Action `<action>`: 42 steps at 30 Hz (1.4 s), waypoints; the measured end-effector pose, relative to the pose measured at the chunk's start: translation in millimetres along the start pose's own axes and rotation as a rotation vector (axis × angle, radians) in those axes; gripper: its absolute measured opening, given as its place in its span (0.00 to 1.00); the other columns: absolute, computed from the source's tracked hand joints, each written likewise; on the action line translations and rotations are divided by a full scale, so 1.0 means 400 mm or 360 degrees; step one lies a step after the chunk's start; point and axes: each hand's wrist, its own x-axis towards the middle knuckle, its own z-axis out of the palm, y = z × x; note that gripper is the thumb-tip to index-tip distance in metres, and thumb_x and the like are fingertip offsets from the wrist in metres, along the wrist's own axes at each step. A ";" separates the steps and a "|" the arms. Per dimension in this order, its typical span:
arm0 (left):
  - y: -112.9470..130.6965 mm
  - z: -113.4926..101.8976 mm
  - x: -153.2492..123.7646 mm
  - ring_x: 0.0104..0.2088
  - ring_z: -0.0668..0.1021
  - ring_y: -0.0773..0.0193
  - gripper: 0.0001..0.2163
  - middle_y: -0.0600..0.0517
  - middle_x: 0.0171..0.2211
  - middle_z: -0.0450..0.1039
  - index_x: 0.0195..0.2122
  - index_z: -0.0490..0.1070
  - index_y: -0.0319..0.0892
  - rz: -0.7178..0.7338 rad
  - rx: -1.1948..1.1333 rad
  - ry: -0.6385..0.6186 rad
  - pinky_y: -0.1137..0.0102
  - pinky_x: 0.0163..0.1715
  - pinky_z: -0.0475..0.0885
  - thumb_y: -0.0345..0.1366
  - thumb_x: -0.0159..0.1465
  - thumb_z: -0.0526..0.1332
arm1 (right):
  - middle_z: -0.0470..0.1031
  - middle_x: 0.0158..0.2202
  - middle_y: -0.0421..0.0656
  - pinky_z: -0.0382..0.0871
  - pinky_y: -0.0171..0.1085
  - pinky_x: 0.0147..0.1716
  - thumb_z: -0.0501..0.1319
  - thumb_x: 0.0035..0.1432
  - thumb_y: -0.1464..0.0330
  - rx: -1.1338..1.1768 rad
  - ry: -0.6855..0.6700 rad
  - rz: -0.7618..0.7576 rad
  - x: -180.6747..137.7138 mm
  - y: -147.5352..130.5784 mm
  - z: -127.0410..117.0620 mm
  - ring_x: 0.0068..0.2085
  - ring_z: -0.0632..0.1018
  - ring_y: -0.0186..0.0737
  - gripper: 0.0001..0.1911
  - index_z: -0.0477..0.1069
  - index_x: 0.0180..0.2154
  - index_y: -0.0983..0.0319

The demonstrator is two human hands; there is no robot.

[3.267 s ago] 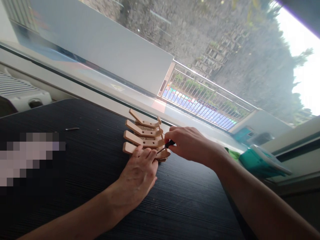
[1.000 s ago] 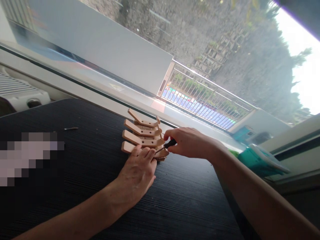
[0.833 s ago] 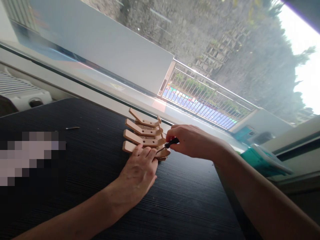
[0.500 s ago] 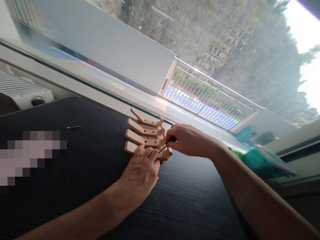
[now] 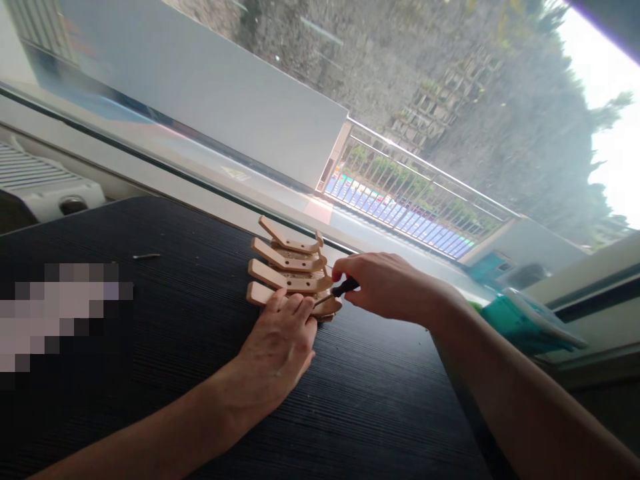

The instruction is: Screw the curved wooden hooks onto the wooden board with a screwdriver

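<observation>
Your left hand [image 5: 283, 340] is bent over the nearest arm of a light-brown wooden rack [image 5: 287, 260], its fingers lying across the wood and holding it. The rack has four angled, flat-sided arms set side by side, and it rests on the black, wood-grained surface [image 5: 350, 407], close to the edge by the window. The arms' straight ends slant out to your left and their curved ends turn up to your right; two dark holes show on each of the three farther arms, while your fingers cover part of the nearest.

Your right hand [image 5: 380, 287] is closed around a slim screwdriver with a black handle [image 5: 345, 287] and a thin metal shaft. The shaft slants down toward the nearest arm, just beside your left fingertips; you cannot see its tip from here.

To the left, well apart from the rack, a short, thin, grey stick-like piece [image 5: 147, 256] lies on the surface. A white, ribbed radiator [image 5: 53, 190] stands past the far left edge, and a teal plastic bin [image 5: 523, 323] sits to the right, beyond your right forearm.
</observation>
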 end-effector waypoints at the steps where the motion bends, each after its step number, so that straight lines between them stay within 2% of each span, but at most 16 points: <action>1: 0.001 -0.001 0.000 0.51 0.68 0.53 0.14 0.45 0.47 0.68 0.45 0.72 0.40 -0.0015 -0.0004 -0.0012 0.54 0.60 0.53 0.38 0.58 0.61 | 0.77 0.33 0.41 0.54 0.33 0.28 0.59 0.51 0.71 0.0014 0.0019 -0.0028 0.002 0.000 0.002 0.32 0.73 0.37 0.12 0.75 0.39 0.56; 7: 0.005 0.000 0.001 0.52 0.67 0.52 0.14 0.45 0.47 0.68 0.44 0.72 0.40 -0.0047 0.0007 -0.0039 0.54 0.61 0.52 0.38 0.58 0.62 | 0.77 0.31 0.41 0.55 0.32 0.29 0.58 0.50 0.73 0.0123 0.0087 -0.0149 0.022 0.003 0.017 0.30 0.71 0.34 0.10 0.77 0.33 0.59; 15: -0.004 0.013 -0.002 0.52 0.68 0.51 0.15 0.43 0.47 0.68 0.46 0.71 0.39 0.0016 0.0055 0.0027 0.52 0.60 0.53 0.39 0.59 0.59 | 0.76 0.27 0.39 0.55 0.32 0.26 0.58 0.52 0.66 0.0185 -0.0024 -0.0026 0.015 0.018 0.014 0.27 0.69 0.32 0.10 0.78 0.32 0.59; 21: 0.001 0.001 -0.001 0.51 0.68 0.51 0.15 0.44 0.47 0.68 0.46 0.72 0.40 0.0003 0.0045 -0.0001 0.53 0.59 0.54 0.39 0.58 0.61 | 0.79 0.33 0.40 0.53 0.33 0.27 0.60 0.51 0.66 0.0027 0.0082 0.0021 0.000 0.015 0.020 0.32 0.74 0.38 0.16 0.74 0.43 0.55; 25: 0.000 0.004 0.001 0.51 0.68 0.51 0.15 0.44 0.46 0.68 0.45 0.72 0.40 0.0018 0.0033 0.0005 0.53 0.59 0.54 0.38 0.58 0.60 | 0.78 0.33 0.41 0.54 0.33 0.28 0.58 0.51 0.71 -0.0007 0.0096 -0.0073 0.002 -0.004 0.011 0.32 0.74 0.37 0.11 0.76 0.35 0.56; 30: -0.005 0.000 0.002 0.50 0.70 0.53 0.14 0.45 0.45 0.70 0.44 0.72 0.41 0.0035 0.0032 0.0044 0.54 0.59 0.54 0.39 0.59 0.60 | 0.77 0.28 0.41 0.54 0.34 0.26 0.58 0.52 0.68 -0.0066 -0.0061 -0.0036 0.019 -0.011 -0.004 0.29 0.73 0.36 0.10 0.78 0.33 0.57; 36: -0.018 -0.024 0.011 0.45 0.74 0.54 0.09 0.47 0.39 0.75 0.41 0.73 0.39 -0.0064 0.0150 0.0143 0.49 0.61 0.48 0.31 0.62 0.56 | 0.77 0.27 0.42 0.55 0.34 0.27 0.57 0.51 0.68 -0.0150 -0.0203 -0.0044 0.028 -0.011 -0.016 0.29 0.72 0.36 0.11 0.79 0.31 0.57; 42: -0.020 -0.038 0.033 0.41 0.76 0.53 0.09 0.47 0.34 0.76 0.37 0.75 0.38 -0.0234 0.0172 0.0004 0.49 0.60 0.50 0.28 0.61 0.54 | 0.75 0.24 0.41 0.54 0.33 0.23 0.57 0.51 0.67 -0.0107 -0.0383 -0.0116 0.065 0.002 -0.021 0.23 0.67 0.32 0.11 0.79 0.30 0.61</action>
